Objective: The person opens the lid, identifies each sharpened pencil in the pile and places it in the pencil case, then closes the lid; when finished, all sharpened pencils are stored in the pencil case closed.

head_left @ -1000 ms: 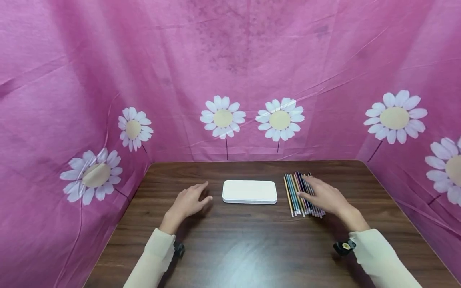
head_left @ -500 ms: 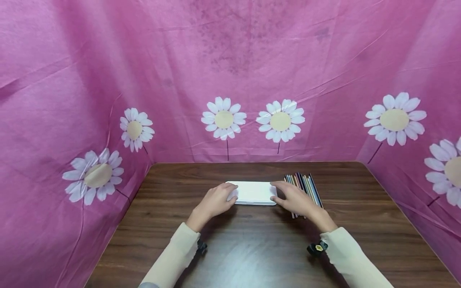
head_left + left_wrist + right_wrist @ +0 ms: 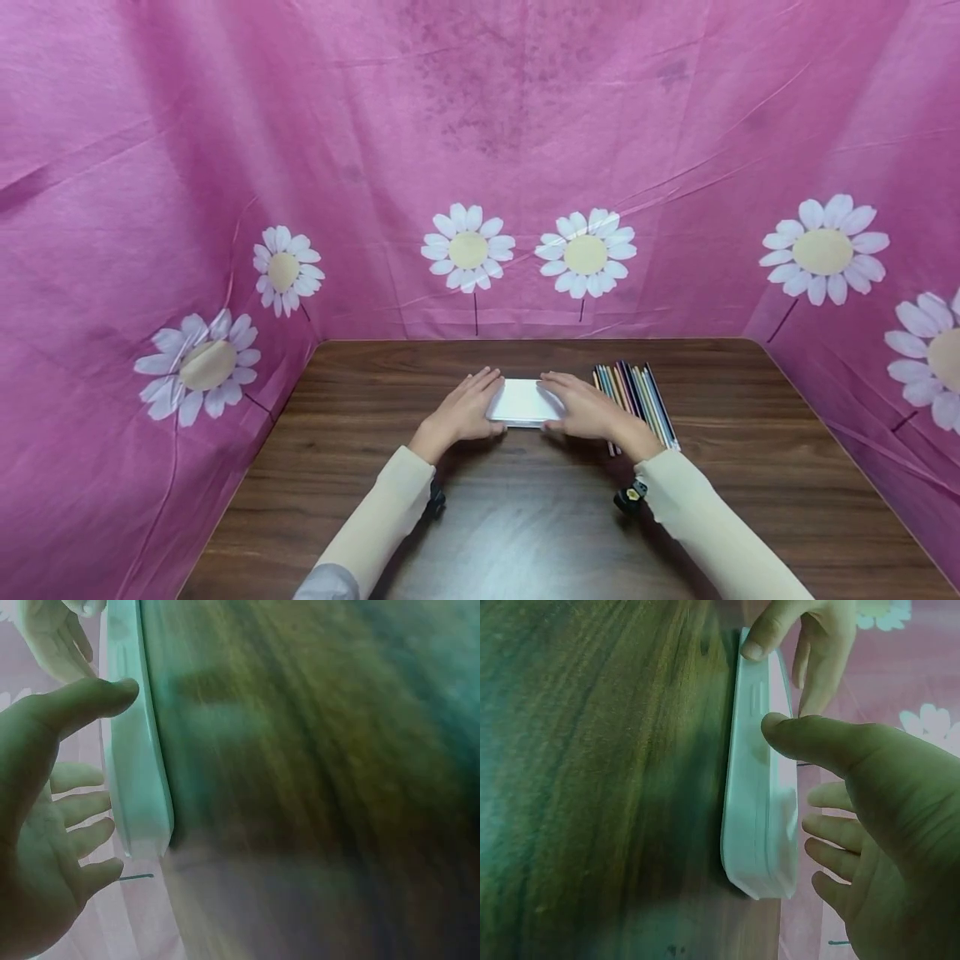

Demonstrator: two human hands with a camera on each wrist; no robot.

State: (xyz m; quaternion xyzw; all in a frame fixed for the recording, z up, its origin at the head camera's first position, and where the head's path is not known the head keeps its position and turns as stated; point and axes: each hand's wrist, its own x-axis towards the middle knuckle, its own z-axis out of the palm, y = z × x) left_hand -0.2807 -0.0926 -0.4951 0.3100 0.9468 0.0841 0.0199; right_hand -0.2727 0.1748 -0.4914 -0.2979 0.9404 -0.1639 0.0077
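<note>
A flat white case (image 3: pixel 527 402) with rounded corners lies closed on the table, a lid seam along its near side. My left hand (image 3: pixel 463 410) reaches over its left part, thumb at the near side and fingers towards the far edge. Mirroring it, my right hand (image 3: pixel 588 408) spans the right part. In the right wrist view the right thumb overlaps the near side of the case (image 3: pixel 748 802), while the spread fingers stay just above the lid. The left wrist view has the left fingertips close along the top edge of the case (image 3: pixel 142 787).
Several pencils (image 3: pixel 645 400) in various colours lie side by side to the right of the case, partly behind the right hand and forearm. The brown wooden table (image 3: pixel 517 517) ends at a pink curtain (image 3: pixel 525 100) with printed daisies.
Both hands have moved inward onto the case, the right coming from above the pencils and the left from the bare table. The pencils are less covered now. The case has stayed about where it was.
</note>
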